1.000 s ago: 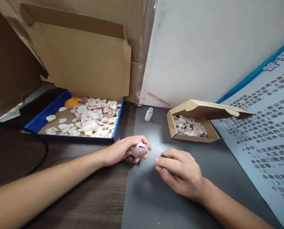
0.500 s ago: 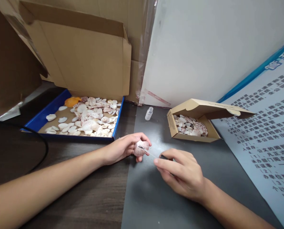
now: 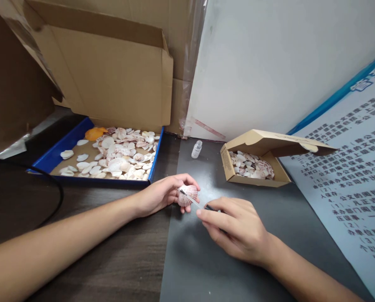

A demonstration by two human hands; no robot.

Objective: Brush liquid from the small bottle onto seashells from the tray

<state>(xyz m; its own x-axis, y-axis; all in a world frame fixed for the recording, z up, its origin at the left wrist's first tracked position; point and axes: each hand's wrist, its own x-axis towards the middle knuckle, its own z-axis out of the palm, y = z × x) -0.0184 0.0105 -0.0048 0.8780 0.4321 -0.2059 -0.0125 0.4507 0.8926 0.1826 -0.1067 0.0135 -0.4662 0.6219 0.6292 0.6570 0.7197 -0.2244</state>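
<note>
A ribbed, pinkish-white scallop shell is in the fingers of my left hand, its outer side turned up. My right hand pinches the black cap of a small brush with a thin clear stem. The dark tip of the brush lies against the shell's surface near its left part. Beyond the hands a small clear glass bottle with a pale label stands upright, its neck uncapped.
On the left, an open blue-edged cardboard box holds many loose shells and an orange one. A smaller brown box with shells stands at right, its lid raised. A printed sheet covers the right side; a black cable curves at left.
My right hand has moved slightly left, and the brush tip has shifted left along the shell. My left hand still holds the shell in nearly the same place.
</note>
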